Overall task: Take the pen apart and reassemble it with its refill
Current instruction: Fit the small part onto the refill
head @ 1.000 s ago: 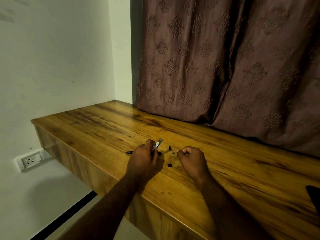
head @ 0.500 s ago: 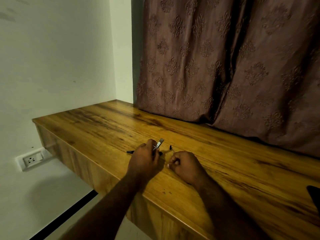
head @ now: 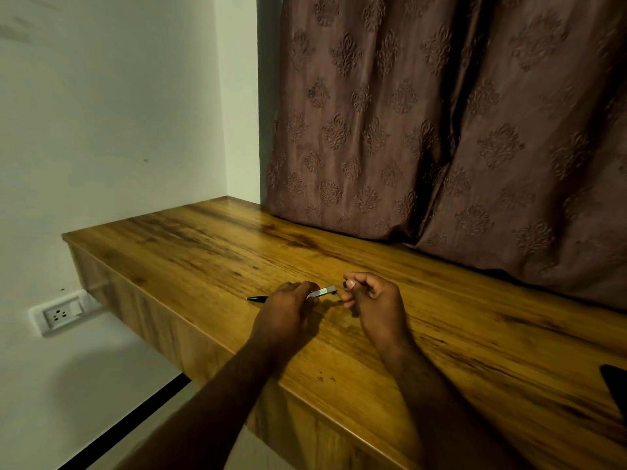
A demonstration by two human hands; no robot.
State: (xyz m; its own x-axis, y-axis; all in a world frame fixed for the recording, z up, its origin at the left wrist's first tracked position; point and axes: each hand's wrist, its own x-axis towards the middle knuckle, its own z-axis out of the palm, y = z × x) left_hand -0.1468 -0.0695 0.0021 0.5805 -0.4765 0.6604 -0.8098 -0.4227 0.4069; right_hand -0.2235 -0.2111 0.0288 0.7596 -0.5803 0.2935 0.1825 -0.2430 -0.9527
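My left hand (head: pixel 288 305) grips a silver pen piece (head: pixel 322 292) whose metal end sticks out to the right, just above the wooden desk (head: pixel 190 245). A black pen part (head: pixel 257 298) with a pointed tip lies on the desk and pokes out to the left of that hand. My right hand (head: pixel 371 300) is curled just right of the silver piece, its thumb and fingers pinching something small and dark at the piece's end; what it is stays too small to tell.
A brown patterned curtain (head: pixel 441 123) hangs along the back of the desk. The desk's front edge runs diagonally below my forearms. A wall socket (head: pixel 61 315) sits low on the left wall. A dark object (head: pixel 615 385) pokes in at the right edge.
My right hand lifted from the desk near the small black parts and moved up to the end of the silver piece. The loose black bits are no longer visible. My left hand stayed put.
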